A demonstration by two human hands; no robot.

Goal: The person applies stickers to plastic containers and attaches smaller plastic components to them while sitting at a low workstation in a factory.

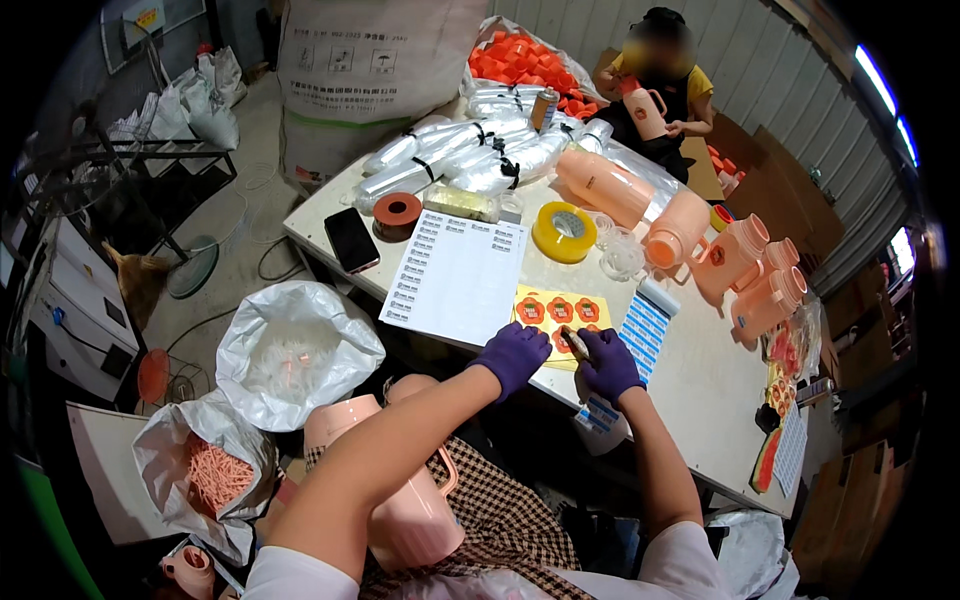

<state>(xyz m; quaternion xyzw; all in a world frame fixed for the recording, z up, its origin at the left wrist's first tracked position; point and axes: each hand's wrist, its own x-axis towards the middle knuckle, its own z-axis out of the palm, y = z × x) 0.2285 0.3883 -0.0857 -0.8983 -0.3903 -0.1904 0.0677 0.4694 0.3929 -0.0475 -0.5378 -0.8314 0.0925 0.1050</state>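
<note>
Both my hands wear purple gloves. My left hand (514, 355) rests flat on the near edge of a yellow sheet of round orange stickers (556, 310) on the table. My right hand (607, 364) pinches a small dark tool or sticker edge at that sheet's lower right corner. A pink plastic jug (405, 500) with a handle lies across my lap below the table edge. Left of the yellow sheet lies a white sheet of small printed labels (455, 275); on its right lies a strip of blue labels (645, 325).
On the table (690, 400) stand pink jugs (745, 270), a yellow tape roll (564, 232), a brown tape roll (397, 215), a black phone (351, 239) and bundled clear bags (470, 150). A person across holds a pink jug (648, 112). White bags (295, 350) sit on the floor at left.
</note>
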